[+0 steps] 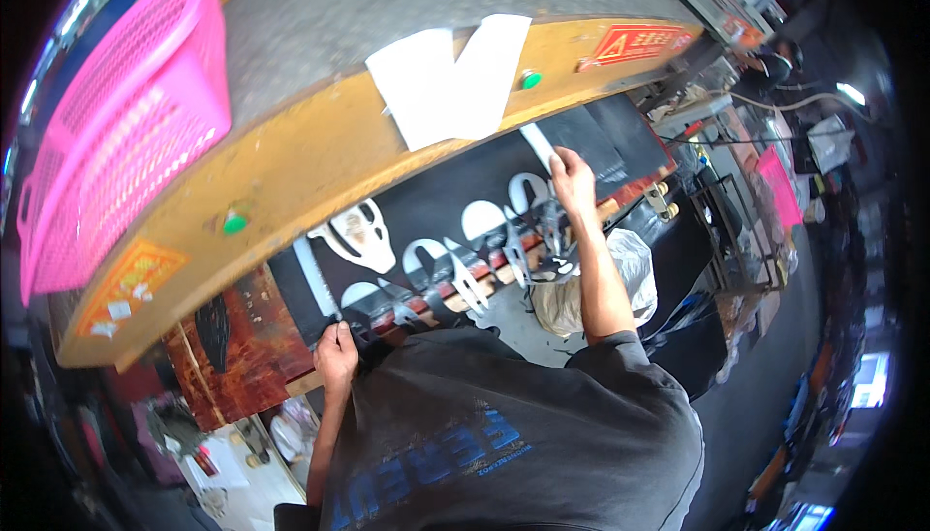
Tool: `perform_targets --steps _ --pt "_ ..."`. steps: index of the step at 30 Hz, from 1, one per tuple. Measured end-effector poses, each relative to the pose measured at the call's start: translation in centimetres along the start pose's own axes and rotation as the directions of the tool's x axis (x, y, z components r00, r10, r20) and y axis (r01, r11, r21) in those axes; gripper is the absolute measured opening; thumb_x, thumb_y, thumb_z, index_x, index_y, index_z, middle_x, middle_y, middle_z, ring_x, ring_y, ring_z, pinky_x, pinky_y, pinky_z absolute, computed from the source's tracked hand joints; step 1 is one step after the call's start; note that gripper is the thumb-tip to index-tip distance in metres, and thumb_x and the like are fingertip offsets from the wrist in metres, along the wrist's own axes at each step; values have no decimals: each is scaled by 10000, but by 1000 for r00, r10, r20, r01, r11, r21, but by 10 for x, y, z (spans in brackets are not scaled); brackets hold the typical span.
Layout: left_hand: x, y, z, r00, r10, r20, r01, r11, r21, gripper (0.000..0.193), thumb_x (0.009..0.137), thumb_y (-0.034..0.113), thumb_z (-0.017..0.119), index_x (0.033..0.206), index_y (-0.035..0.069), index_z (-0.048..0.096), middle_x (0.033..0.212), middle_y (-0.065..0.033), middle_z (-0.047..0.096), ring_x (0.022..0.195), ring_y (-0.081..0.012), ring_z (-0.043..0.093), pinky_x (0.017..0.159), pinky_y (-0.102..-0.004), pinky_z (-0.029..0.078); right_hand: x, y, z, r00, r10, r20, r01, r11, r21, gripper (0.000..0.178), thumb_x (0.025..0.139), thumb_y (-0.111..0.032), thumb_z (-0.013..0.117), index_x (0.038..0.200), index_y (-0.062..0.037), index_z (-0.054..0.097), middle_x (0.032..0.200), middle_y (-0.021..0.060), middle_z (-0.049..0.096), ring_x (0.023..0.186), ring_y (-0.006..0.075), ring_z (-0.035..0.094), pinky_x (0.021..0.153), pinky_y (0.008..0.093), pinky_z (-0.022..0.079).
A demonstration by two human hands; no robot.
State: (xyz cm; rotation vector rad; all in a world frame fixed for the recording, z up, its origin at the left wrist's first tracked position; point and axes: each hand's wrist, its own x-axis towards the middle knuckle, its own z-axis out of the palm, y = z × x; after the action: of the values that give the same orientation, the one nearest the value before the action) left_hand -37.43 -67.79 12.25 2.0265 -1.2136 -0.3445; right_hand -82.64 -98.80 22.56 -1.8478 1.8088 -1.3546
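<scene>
A black sheet (441, 177) with curved cut-outs lies under the beam of a press, and its cut front part hangs over the near table edge. Pale strips run along both ends of it: one (312, 274) at the left, another (539, 145) at the right. My left hand (336, 354) is closed at the near end of the left strip, pinching the sheet's edge. Farther off, my right hand (573, 182) is closed at the right strip, fingers partly hidden. Between them, nearer the left, lies a cream-coloured shaped piece (358, 235) with openings.
The yellow press beam (320, 158) crosses above the sheet, with green buttons (235, 223) and white papers (450, 80) on it. A pink basket (136, 134) sits on top at left. Below the right arm stands a whitish plastic bag (630, 274). Another person (780, 64) is far right.
</scene>
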Motion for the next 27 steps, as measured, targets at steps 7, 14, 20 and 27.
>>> perform_targets --steps 7,14,20,27 --pt "-35 22 13 992 88 -87 -49 924 379 375 1034 368 636 1074 1 702 1041 -225 712 1049 -442 638 934 -565 471 12 -97 -12 999 -6 50 -32 689 724 431 1163 -381 507 897 -60 615 751 0 607 689 105 591 653 299 497" --pt "-52 17 -6 978 146 -148 -75 912 404 380 1034 410 599 1067 47 705 1038 -169 702 1059 -383 619 955 -521 449 -143 -20 -18 863 -379 334 427 900 -84 285 1021 -322 683 1011 -42 736 987 167 683 977 417 644 919 538 499" --pt "-51 9 -11 983 107 -152 -35 909 415 353 1032 394 572 1015 62 694 1011 -153 701 1049 -376 616 942 -513 445 -166 -14 9 800 -500 332 578 790 -205 308 993 -344 702 853 -73 748 934 118 667 983 349 640 1001 490 435" --pt "-52 3 -5 957 207 -205 -100 895 435 315 1018 353 610 1008 52 699 1009 -144 696 1015 -366 618 919 -505 454 -165 -6 14 805 -438 400 561 781 -276 355 1036 -368 651 876 -60 727 960 129 679 1001 359 635 988 495 436"
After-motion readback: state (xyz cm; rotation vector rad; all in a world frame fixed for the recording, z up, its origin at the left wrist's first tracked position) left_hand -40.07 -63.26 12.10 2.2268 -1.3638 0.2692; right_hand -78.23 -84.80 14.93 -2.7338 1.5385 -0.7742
